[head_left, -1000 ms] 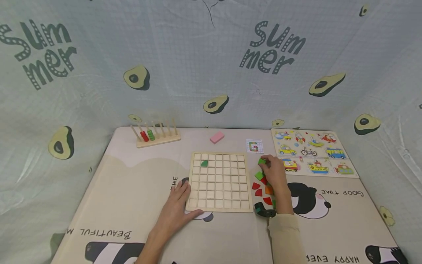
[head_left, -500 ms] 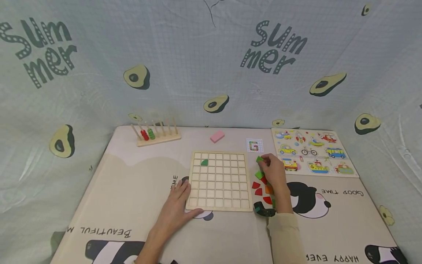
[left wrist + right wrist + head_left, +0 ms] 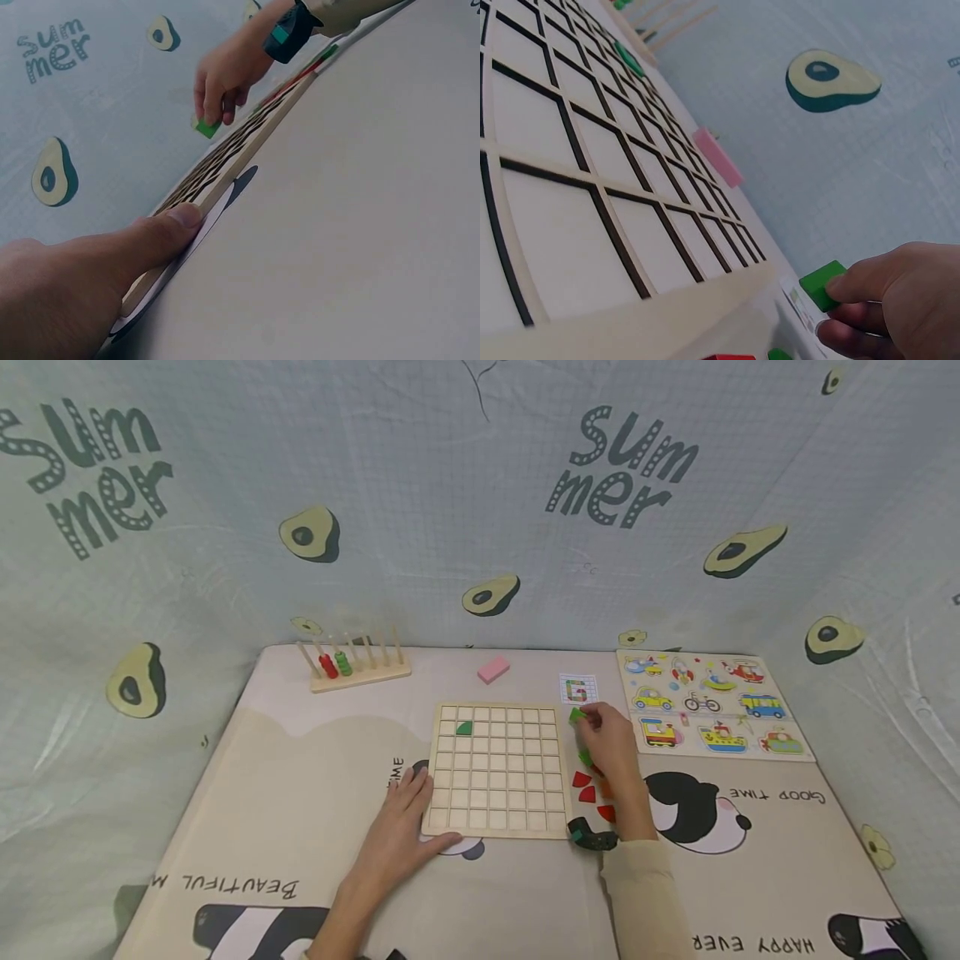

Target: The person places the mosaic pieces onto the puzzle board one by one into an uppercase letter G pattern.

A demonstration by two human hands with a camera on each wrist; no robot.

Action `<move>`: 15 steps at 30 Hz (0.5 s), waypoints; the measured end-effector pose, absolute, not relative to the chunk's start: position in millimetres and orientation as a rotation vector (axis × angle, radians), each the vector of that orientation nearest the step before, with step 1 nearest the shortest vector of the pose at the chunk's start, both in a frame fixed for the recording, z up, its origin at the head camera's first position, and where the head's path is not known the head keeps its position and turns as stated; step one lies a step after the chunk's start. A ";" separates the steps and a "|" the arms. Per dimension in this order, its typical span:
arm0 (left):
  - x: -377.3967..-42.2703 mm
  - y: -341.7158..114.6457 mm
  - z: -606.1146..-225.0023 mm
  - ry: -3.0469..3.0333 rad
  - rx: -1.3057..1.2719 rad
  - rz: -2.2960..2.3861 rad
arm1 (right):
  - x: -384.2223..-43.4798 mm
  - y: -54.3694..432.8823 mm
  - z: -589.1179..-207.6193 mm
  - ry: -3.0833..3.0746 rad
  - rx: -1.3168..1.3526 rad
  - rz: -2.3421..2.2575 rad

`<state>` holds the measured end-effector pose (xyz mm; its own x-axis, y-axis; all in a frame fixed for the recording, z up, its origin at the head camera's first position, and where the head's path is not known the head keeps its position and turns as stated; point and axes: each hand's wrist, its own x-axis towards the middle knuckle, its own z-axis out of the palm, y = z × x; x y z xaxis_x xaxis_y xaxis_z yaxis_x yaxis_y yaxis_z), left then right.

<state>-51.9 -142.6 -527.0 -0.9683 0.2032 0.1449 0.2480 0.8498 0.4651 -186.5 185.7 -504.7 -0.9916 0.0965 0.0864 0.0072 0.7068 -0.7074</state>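
Note:
My right hand (image 3: 611, 745) pinches a small green square block (image 3: 819, 286) between thumb and fingers, raised just off the right side of the wooden grid board (image 3: 498, 778). In one cell near the board's far left corner sits a dark green quarter-round piece (image 3: 466, 728). My left hand (image 3: 401, 818) lies at the board's near left corner, fingers straight along the side. Its thumb (image 3: 184, 216) presses on the near edge. Red quarter-round pieces (image 3: 582, 779), an orange piece (image 3: 606, 788) and another green block (image 3: 585, 757) lie right of the board, partly hidden under my right arm.
Behind the board are a pattern card (image 3: 578, 688), a pink block (image 3: 493, 670) and a wooden peg counter (image 3: 360, 677) with red and green beads. A vehicle picture puzzle (image 3: 697, 749) lies at the back right. A patterned curtain (image 3: 420, 485) hangs behind the table.
My right hand has moved left toward the board with the green block, leaving the loose pieces. The left hand has stayed in place.

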 end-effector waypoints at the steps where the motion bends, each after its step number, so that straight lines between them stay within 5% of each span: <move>1: -52.2 -142.6 -526.8 -2.937 -0.359 -0.755 | -186.9 184.0 -504.4 -2.785 -0.068 1.156; 15: -51.9 -142.1 -528.8 -2.928 -0.360 -0.759 | -189.4 156.7 -500.0 -2.758 0.114 1.214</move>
<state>-51.9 -142.1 -528.8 -0.9676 0.2032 0.1500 0.2505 0.8482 0.4668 -189.4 156.7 -500.0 -0.9892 -0.0180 0.1454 -0.1194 0.6743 -0.7287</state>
